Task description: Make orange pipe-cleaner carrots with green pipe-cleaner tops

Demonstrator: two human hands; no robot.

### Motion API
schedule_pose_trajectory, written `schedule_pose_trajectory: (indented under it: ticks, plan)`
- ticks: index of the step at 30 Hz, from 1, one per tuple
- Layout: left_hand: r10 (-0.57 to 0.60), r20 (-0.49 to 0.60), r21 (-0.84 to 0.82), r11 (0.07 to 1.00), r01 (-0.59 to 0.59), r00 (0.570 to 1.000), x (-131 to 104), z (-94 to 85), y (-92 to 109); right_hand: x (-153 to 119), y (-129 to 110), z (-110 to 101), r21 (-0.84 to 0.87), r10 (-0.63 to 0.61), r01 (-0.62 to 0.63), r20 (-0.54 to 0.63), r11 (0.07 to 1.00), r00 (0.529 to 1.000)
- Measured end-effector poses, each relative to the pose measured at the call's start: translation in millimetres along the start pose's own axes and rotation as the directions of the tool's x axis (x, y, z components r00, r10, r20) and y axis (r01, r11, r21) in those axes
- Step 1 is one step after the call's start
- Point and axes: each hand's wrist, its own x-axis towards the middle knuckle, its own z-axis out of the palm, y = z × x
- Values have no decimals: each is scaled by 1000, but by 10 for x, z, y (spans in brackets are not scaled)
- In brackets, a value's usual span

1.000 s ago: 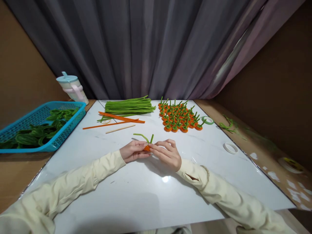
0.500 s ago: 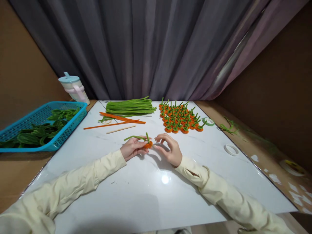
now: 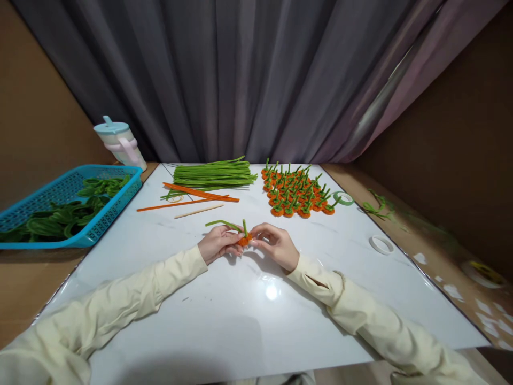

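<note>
Over the middle of the white table point(image 3: 224, 321), my left hand point(image 3: 218, 243) pinches a small orange fuzzy piece point(image 3: 244, 240) with green stems. One green stem stands up from it, and a longer one runs left over my fingers. My right hand point(image 3: 278, 246) closes thumb and fingertips on the right side of the same orange piece. Several similar orange pieces with green stems point(image 3: 296, 192) stand grouped at the back right. A bundle of green pipe cleaners point(image 3: 212, 175) and some orange ones point(image 3: 200, 192) lie at the back left.
A blue basket point(image 3: 134, 184) of green leaf shapes stands at left, with a lidded cup point(image 3: 124, 144) behind it. A wooden stick point(image 3: 198, 212) lies beyond my left hand. Green tape point(image 3: 343, 198) and a white tape roll point(image 3: 381, 245) lie at right.
My right hand has moved left and its fingers have closed onto the orange piece. The piece in my left hand has shifted slightly.
</note>
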Motion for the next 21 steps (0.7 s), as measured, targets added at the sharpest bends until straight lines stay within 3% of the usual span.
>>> schedule_pose_trajectory:
  ticks: [11,21]
  plan:
    - [54,14,124,991,-56,998,0,-20,-22,-36,-13,34,174,75,-83,49,981,996]
    - [108,11,265,958,-107,994,-14,-19,-48,-47,-4,31,134,131,-145,103,980,986]
